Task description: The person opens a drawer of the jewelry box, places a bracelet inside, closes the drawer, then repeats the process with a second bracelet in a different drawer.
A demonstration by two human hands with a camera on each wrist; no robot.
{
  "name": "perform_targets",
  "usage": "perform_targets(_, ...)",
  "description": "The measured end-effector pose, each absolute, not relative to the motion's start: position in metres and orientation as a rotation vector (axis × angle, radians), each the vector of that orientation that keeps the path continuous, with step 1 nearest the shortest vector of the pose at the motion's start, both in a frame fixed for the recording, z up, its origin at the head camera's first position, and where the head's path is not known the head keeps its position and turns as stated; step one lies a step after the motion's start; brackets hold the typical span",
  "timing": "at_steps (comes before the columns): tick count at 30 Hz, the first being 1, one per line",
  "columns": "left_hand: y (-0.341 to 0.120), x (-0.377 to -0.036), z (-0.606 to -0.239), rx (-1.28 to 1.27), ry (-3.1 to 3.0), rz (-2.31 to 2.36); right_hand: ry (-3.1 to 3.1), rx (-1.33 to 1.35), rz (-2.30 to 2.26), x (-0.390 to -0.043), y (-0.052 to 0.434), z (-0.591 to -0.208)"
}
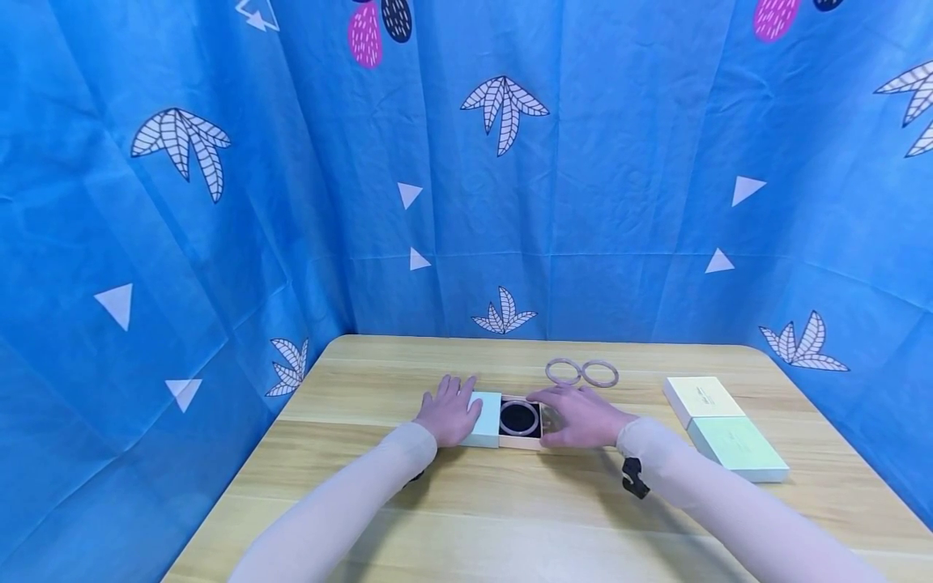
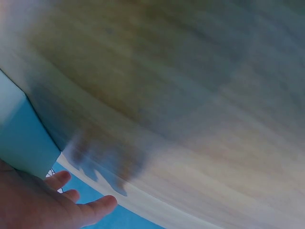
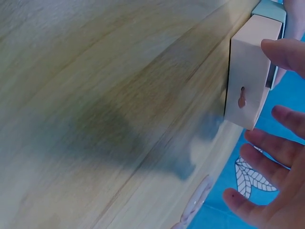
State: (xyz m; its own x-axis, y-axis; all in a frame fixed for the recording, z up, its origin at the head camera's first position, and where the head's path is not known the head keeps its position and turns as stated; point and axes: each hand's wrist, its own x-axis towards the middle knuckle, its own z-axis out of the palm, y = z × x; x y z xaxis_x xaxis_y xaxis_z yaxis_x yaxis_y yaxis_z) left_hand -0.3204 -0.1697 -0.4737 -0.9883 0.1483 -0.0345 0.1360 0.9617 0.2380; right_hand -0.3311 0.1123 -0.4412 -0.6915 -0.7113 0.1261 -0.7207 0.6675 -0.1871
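A pale blue box sleeve (image 1: 484,419) lies mid-table, with a cream drawer (image 1: 526,442) slid partly out of its right end. The drawer's black insert holds a pinkish bangle (image 1: 519,418). My left hand (image 1: 453,402) lies flat on the sleeve's left part, fingers straight; the left wrist view shows the sleeve (image 2: 21,138) beside that hand (image 2: 71,200). My right hand (image 1: 567,410) rests at the drawer's right end. In the right wrist view its thumb touches the drawer's end face (image 3: 244,78), which has a keyhole notch, and the fingers (image 3: 269,150) are spread.
Two loose bangles (image 1: 581,372) lie side by side behind the box; one bangle (image 3: 193,210) shows in the right wrist view. A cream box (image 1: 703,399) and a pale green box (image 1: 738,447) sit at the right of the wooden table (image 1: 510,502). Blue patterned cloth surrounds it.
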Motion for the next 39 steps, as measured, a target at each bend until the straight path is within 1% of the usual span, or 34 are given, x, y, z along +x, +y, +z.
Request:
perform_targets(10, -0.1700, -0.3213, -0.4759, 0.201, 3.063, 0.361, -2.822, 1.228, 0.363, -0.3308, 0.1114, -0.4420)
perform_targets(21, -0.1684, -0.3166, -0.4706, 0.216, 3.084, 0.362, -2.791, 1.246, 0.378, -0.3337, 0.1122, -0.4429)
perform_targets(39, -0.1679, -0.3205, -0.4740, 0.199, 3.067, 0.351, -2.794, 1.258, 0.390, -0.3341, 0.1109, -0.4433)
